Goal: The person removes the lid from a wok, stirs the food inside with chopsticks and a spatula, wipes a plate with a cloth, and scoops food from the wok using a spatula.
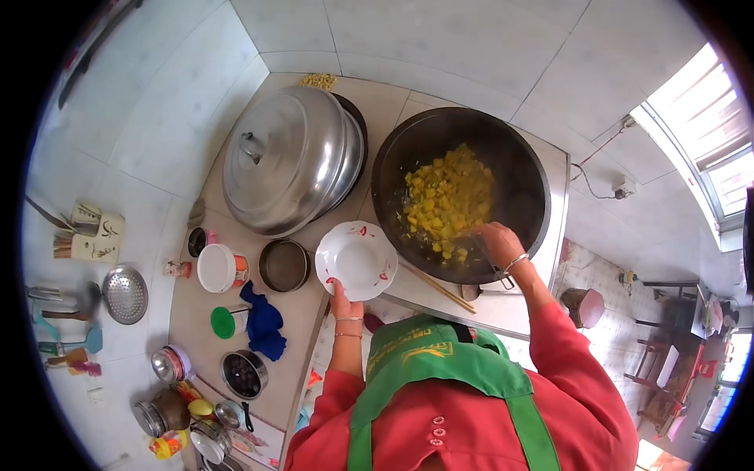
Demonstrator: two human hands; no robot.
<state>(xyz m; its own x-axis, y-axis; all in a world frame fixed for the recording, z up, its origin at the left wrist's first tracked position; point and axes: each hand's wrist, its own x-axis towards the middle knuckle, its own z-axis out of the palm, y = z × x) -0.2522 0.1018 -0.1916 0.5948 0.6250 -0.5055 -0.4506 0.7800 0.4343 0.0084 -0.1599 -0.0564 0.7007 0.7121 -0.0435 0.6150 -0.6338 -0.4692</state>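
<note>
Apron of green fabric point(483, 373) overlies a red long-sleeved top point(581, 385); left hand point(339, 302) pinches the near rim of a round white bowl with red floral marks point(357, 263), located just left of the wok; slim wooden chopsticks point(441, 290) rest on the pale bench point(506, 308) near the wok; right hand point(499, 245) is positioned over the wide, round, black wok point(517, 180), fingers curled; any held item cannot be confirmed; diced yellow food point(452, 196) lies inside the wok; domed silver metal lid point(294, 157) stands beyond the bowl.
</note>
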